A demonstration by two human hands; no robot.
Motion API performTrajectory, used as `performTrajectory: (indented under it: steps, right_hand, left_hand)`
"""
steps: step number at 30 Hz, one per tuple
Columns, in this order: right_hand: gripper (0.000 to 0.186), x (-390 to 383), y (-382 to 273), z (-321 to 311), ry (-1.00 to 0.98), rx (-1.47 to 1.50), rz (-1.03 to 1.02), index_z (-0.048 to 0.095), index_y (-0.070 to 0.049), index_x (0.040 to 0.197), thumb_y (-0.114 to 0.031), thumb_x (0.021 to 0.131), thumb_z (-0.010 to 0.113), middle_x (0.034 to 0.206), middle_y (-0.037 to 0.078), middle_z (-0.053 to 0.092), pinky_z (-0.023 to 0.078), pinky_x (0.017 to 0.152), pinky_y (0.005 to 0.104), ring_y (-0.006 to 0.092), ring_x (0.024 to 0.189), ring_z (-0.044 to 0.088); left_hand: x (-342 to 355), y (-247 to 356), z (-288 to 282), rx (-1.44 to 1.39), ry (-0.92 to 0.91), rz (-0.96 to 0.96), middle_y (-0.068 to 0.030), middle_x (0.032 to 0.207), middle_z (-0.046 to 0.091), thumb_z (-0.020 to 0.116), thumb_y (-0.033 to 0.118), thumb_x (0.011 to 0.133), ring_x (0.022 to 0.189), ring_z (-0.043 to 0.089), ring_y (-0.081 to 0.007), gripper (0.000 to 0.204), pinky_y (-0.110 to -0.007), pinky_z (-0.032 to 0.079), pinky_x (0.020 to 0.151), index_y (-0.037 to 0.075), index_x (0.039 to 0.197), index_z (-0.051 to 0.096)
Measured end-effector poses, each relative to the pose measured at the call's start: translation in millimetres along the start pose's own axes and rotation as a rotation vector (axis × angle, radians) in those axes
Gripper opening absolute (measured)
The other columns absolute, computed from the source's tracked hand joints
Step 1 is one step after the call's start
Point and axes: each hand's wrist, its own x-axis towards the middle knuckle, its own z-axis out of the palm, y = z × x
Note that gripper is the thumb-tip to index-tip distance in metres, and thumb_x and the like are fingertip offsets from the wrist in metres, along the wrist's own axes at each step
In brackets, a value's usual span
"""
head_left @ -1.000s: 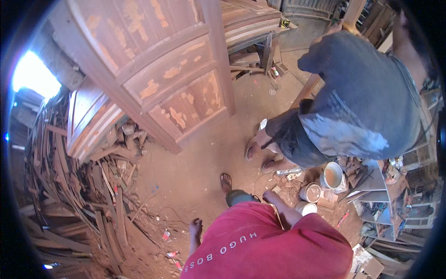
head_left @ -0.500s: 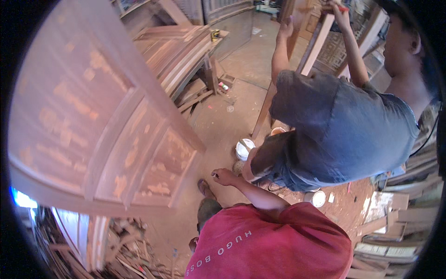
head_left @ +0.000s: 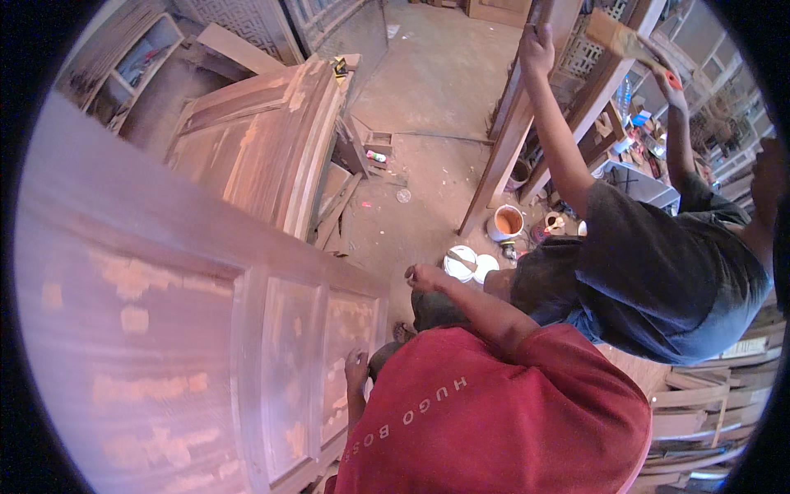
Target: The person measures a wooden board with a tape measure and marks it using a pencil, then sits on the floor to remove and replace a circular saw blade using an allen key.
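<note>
While the door (head_left: 202, 337) slants lengthwise rightward, right grip (head_left: 424, 278) curls together, left grip (head_left: 356, 370) unclear.

Around me, a dusty brown floor (head_left: 436, 78) extends toward the far end, evenly lit, with an open shelf unit (head_left: 103, 74) and a patterned screen (head_left: 247, 29) at upper left and layered timber (head_left: 687, 424) at lower right.

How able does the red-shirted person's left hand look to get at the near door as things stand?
Probably yes: the left hand shows against the near door, with nothing visible blocking the way.
</note>
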Motion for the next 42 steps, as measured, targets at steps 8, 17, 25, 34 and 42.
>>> performTrajectory:
  steps: [8, 17, 25, 34, 42]
  right_hand:
    - [0.027, 185.8, 67.0, -74.3, 0.222, 0.003, 0.098, 0.070, -0.001, 0.094, -0.024, 0.080, 0.067, 0.090, 0.023, 0.070, 0.053, 0.075, 0.0487, 0.0391, 0.086, 0.069]
    - [0.034, 368.0, 152.9, -258.4, -0.118, -0.162, 0.208, 0.072, -0.009, 0.107, -0.029, 0.081, 0.063, 0.105, 0.020, 0.070, 0.053, 0.087, 0.0456, 0.0381, 0.098, 0.067]
    - [0.035, 433.0, 198.5, -440.7, 0.103, -0.190, 0.285, 0.069, -0.009, 0.113, -0.027, 0.083, 0.064, 0.104, 0.021, 0.070, 0.053, 0.089, 0.0458, 0.0378, 0.100, 0.067]
    - [0.036, 516.5, 251.4, -646.1, 0.478, 0.444, 0.363, 0.066, -0.002, 0.118, -0.026, 0.092, 0.063, 0.096, 0.017, 0.072, 0.057, 0.068, 0.0356, 0.0210, 0.076, 0.071]
    - [0.035, 607.7, 357.1, -838.0, 0.717, 0.314, 0.465, 0.068, -0.002, 0.114, -0.027, 0.089, 0.064, 0.092, 0.018, 0.072, 0.057, 0.072, 0.0375, 0.0264, 0.080, 0.072]
  left_hand:
    - [98.7, 228.9, -37.4, -0.087, -0.202, 0.207, -0.0185, 0.118, 0.067, 0.063, 0.034, 0.094, 0.108, 0.065, -0.0297, 0.049, -0.039, 0.049, 0.093, 0.000, 0.129, 0.059]
    - [308.0, 441.0, -16.6, -0.180, -0.347, 0.135, -0.0139, 0.114, 0.069, 0.049, 0.035, 0.102, 0.110, 0.061, -0.0228, 0.043, -0.037, 0.045, 0.098, 0.001, 0.124, 0.064]
    - [486.6, 644.9, -2.1, -0.300, -0.352, 0.428, -0.0141, 0.121, 0.065, 0.060, 0.023, 0.097, 0.111, 0.061, -0.0220, 0.035, -0.035, 0.047, 0.097, 0.001, 0.125, 0.061]
    - [672.0, 841.2, 55.3, -0.172, -0.544, 0.481, -0.0124, 0.117, 0.067, 0.066, 0.025, 0.094, 0.108, 0.062, -0.0187, 0.041, -0.034, 0.049, 0.094, 0.001, 0.127, 0.060]
    - [887.1, 1054.1, 133.4, 0.156, -0.634, 0.470, -0.0181, 0.120, 0.066, 0.068, 0.031, 0.093, 0.109, 0.064, -0.0252, 0.049, -0.038, 0.049, 0.095, -0.001, 0.129, 0.058]
